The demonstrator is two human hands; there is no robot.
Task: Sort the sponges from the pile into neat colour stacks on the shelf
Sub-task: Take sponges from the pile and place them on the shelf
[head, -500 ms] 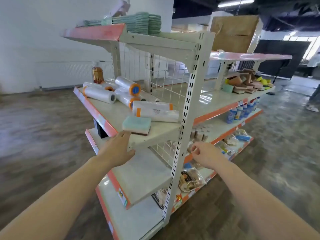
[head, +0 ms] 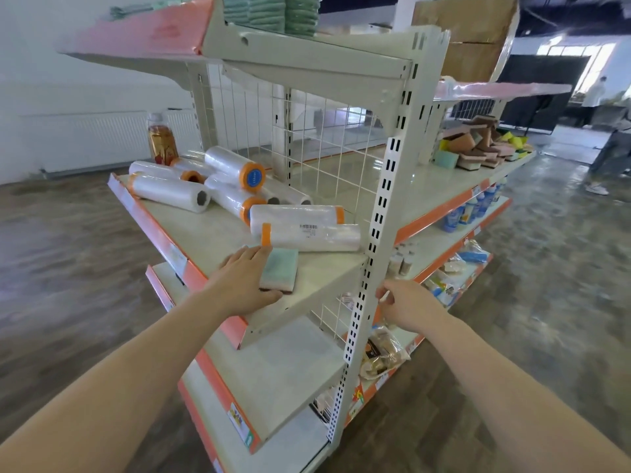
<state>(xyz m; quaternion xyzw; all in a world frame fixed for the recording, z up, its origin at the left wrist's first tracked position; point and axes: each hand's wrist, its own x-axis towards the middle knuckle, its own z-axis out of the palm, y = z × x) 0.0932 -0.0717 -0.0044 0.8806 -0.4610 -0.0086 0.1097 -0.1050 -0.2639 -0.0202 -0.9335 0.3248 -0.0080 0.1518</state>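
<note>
the left hand lies on the green sponge at the front of the middle shelf, its grip closing round the sponge's near edge, thumb underneath. the right hand hovers loosely curled, holding nothing, beside the slotted upright. the sponge pile sits far along the shelf.

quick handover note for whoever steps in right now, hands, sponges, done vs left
Left hand: grips the green sponge on the end shelf, beside the plastic rolls.
Right hand: holds nothing, close by the slotted upright.
Sponge pile: mixed colours, jumbled on the long side shelf.
Done: no colour stacks visible.
Left: nearly all the sorting.
</note>
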